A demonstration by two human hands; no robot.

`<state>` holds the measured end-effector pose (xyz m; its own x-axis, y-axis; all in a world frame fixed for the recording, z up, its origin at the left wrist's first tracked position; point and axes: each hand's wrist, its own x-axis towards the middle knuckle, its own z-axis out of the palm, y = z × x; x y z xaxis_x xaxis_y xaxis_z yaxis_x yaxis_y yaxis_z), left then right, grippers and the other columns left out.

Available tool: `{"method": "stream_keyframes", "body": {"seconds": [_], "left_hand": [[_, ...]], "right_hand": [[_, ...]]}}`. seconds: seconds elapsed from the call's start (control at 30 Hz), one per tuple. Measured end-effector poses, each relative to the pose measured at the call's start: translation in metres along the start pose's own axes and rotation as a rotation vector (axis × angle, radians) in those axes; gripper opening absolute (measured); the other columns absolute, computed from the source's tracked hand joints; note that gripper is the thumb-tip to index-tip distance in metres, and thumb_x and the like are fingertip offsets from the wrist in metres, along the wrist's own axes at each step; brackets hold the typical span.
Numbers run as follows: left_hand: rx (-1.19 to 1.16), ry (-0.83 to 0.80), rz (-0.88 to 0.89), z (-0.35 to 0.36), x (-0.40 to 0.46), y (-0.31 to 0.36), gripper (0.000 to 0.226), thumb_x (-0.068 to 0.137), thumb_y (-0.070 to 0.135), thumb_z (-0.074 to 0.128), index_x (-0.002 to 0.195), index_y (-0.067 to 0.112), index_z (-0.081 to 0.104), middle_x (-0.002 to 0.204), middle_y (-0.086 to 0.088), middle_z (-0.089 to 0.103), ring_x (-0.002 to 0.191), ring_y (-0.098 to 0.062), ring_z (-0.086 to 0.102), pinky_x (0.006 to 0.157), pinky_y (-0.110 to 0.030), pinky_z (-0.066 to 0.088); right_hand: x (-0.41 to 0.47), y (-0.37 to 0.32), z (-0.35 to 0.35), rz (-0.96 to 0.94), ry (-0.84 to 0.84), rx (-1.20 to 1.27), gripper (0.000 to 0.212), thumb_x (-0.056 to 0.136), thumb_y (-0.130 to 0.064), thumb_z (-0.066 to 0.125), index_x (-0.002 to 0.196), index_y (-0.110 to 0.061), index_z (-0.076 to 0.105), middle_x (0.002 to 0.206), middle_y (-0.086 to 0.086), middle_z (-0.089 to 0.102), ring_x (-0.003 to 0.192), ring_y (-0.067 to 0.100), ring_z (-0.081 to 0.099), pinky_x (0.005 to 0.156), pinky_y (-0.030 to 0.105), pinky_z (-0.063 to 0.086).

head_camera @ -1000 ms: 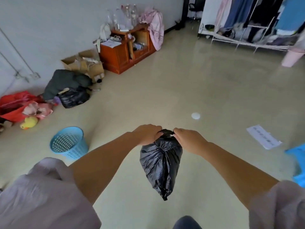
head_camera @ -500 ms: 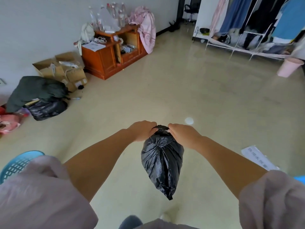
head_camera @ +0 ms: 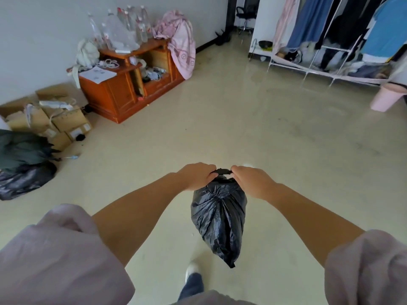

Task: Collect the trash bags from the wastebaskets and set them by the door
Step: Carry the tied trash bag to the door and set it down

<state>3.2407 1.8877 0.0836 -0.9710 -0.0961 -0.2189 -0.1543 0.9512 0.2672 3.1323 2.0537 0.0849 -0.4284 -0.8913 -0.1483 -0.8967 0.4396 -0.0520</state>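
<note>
Head view — 2 hands [head_camera: 197,176] [head_camera: 253,181] around 1 trash bag [head_camera: 219,219]

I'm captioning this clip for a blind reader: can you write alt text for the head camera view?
Seen from above, a person's left hand and right hand grip the gathered top of a full black trash bag, which hangs above a beige floor. Beyond stand a cluttered wooden cabinet and cardboard boxes on the left, a clothes rack and pink wastebasket on the right.
</note>
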Motion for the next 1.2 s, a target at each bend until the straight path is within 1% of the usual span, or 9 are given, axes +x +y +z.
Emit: {"method": "stream_keyframes", "body": {"seconds": [0.13,0.33,0.6,0.7,0.77,0.93,1.0,1.1,1.2], "left_hand": [[0.004,-0.041,0.038,-0.05,0.092,-0.037,0.023,0.103,0.032,0.027,0.089,0.018,0.04,0.073,0.002,0.047,0.071,-0.022,0.048,0.064,-0.032,0.036],[0.015,-0.056,0.067,-0.094,0.235,-0.075,0.023,0.103,0.032,0.028,0.089,0.019,0.039,0.068,0.005,0.044,0.068,-0.021,0.046,0.063,-0.031,0.034],[-0.048,-0.022,-0.005,-0.152,0.449,-0.131,0.024,0.103,0.032,0.029,0.089,0.016,0.041,0.078,-0.004,0.051,0.071,-0.023,0.047,0.065,-0.033,0.036],[-0.079,-0.008,-0.015,-0.18,0.524,-0.14,0.024,0.103,0.032,0.029,0.09,0.017,0.041,0.074,-0.001,0.049,0.069,-0.021,0.046,0.063,-0.032,0.034],[-0.092,0.007,-0.025,-0.198,0.57,-0.15,0.024,0.103,0.033,0.029,0.09,0.017,0.042,0.077,-0.001,0.05,0.07,-0.021,0.046,0.064,-0.031,0.034],[-0.126,0.019,-0.06,-0.226,0.694,-0.212,0.024,0.103,0.033,0.029,0.087,0.017,0.04,0.069,0.005,0.044,0.071,-0.022,0.046,0.064,-0.031,0.033],[-0.121,0.019,-0.051,-0.238,0.731,-0.232,0.024,0.103,0.033,0.029,0.087,0.017,0.04,0.069,0.005,0.044,0.071,-0.022,0.046,0.063,-0.032,0.033],[-0.115,-0.007,-0.024,-0.266,0.815,-0.274,0.024,0.103,0.033,0.029,0.089,0.017,0.042,0.074,0.001,0.048,0.073,-0.023,0.048,0.064,-0.032,0.036],[-0.075,-0.044,0.004,-0.308,0.892,-0.314,0.024,0.102,0.033,0.029,0.09,0.017,0.042,0.082,-0.004,0.052,0.076,-0.024,0.049,0.067,-0.033,0.037]], "right_hand": [[0.079,0.052,-0.023,0.036,0.021,0.012,0.028,0.103,-0.027,0.025,0.105,-0.007,0.045,0.081,0.004,0.049,0.067,0.025,0.052,0.061,0.035,0.042],[0.191,0.148,-0.047,0.077,0.018,0.032,0.029,0.103,-0.027,0.025,0.105,-0.007,0.045,0.081,0.005,0.05,0.065,0.023,0.049,0.06,0.033,0.039],[0.364,0.3,-0.084,-0.009,-0.024,0.011,0.028,0.103,-0.026,0.025,0.106,-0.007,0.044,0.082,0.004,0.047,0.068,0.023,0.047,0.062,0.033,0.035],[0.428,0.363,-0.105,-0.027,-0.037,-0.001,0.029,0.103,-0.028,0.024,0.106,-0.007,0.044,0.082,0.005,0.048,0.068,0.023,0.047,0.061,0.032,0.034],[0.472,0.399,-0.116,-0.036,-0.04,0.003,0.029,0.103,-0.028,0.024,0.106,-0.007,0.044,0.083,0.005,0.049,0.068,0.023,0.047,0.061,0.032,0.032],[0.597,0.472,-0.128,-0.061,-0.045,-0.01,0.029,0.103,-0.028,0.024,0.106,-0.007,0.044,0.085,0.006,0.05,0.07,0.025,0.05,0.062,0.032,0.034],[0.634,0.492,-0.134,-0.054,-0.051,-0.019,0.028,0.103,-0.028,0.024,0.104,-0.009,0.044,0.084,0.006,0.05,0.07,0.025,0.05,0.062,0.033,0.035],[0.718,0.537,-0.138,-0.008,-0.041,0.02,0.025,0.103,-0.029,0.025,0.098,-0.011,0.041,0.08,0.002,0.048,0.068,0.022,0.047,0.061,0.032,0.034],[0.793,0.574,-0.151,0.061,-0.053,0.058,0.019,0.102,-0.023,0.028,0.099,-0.01,0.042,0.083,0.004,0.049,0.072,0.025,0.05,0.063,0.035,0.038]]}}
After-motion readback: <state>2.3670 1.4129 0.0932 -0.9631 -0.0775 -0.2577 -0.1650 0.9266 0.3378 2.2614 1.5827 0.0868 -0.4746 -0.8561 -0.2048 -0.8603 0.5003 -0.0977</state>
